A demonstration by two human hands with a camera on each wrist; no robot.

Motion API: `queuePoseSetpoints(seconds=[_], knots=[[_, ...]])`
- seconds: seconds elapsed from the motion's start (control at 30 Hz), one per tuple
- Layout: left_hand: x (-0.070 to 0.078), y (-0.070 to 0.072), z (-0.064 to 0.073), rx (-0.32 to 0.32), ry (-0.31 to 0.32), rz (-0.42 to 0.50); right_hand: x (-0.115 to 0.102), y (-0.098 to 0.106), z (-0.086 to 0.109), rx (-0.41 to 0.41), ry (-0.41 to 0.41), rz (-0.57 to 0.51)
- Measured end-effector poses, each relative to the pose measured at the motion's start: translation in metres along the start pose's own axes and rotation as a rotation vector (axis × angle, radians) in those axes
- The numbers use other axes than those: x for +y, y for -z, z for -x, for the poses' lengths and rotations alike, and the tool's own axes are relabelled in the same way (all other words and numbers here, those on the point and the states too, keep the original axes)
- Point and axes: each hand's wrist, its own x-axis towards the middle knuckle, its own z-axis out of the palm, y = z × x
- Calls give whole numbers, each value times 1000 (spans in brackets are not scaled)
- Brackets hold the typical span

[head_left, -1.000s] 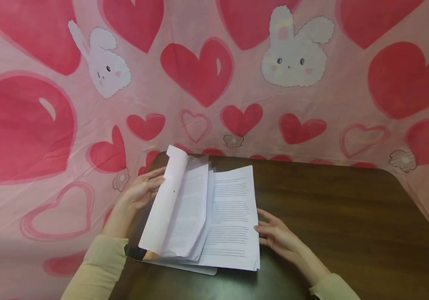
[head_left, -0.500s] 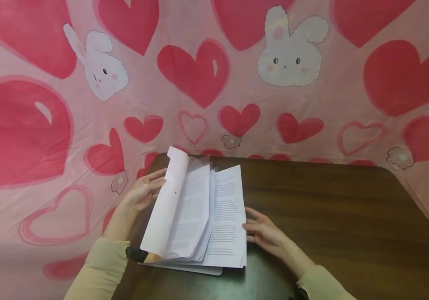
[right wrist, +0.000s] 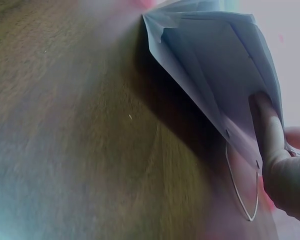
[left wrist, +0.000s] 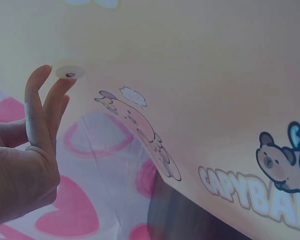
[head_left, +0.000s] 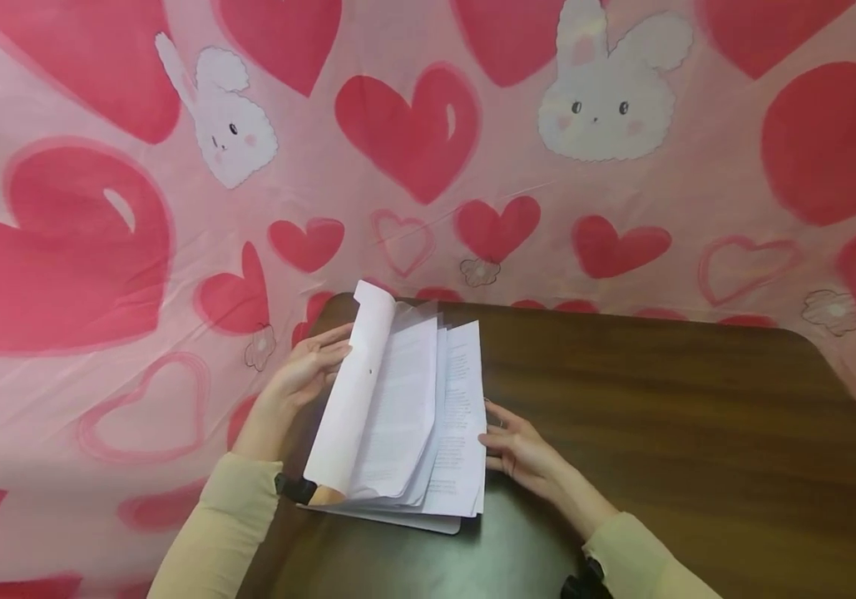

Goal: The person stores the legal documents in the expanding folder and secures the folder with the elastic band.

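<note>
A document folder (head_left: 345,399) lies on the table with its white flap rolled back to the left and printed sheets (head_left: 401,399) inside. Capybara drawings mark its outer cover (left wrist: 215,115), which carries a round button (left wrist: 70,73). My left hand (head_left: 308,370) touches the cover from outside, fingertips right at that button. On the other side, my right hand (head_left: 525,449) pinches the right edge of a stack of papers (head_left: 461,424) that sticks out of the folder. In the right wrist view, my thumb (right wrist: 270,130) lies against a bent sheet (right wrist: 215,65), fingers behind it.
The dark wooden table (head_left: 660,399) extends to the right of the folder. A pink curtain (head_left: 413,241) with hearts and rabbits stands behind and to the left. A thin pale loop (right wrist: 250,217) hangs below the papers in the right wrist view.
My right hand has moved left with the stack of papers, so less of the printed sheet shows beyond the folder's contents. The left hand keeps its place on the cover. The view has shifted slightly.
</note>
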Motion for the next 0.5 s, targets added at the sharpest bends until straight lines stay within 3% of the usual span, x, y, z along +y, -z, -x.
queuePoseSetpoints(seconds=[0.27, 0.5], knots=[[1, -4, -5, -10, -11, 28, 5, -5, -9, 9, -4, -27], [2, -2, 2, 16, -12, 23, 12, -14, -16, 2, -18, -36]])
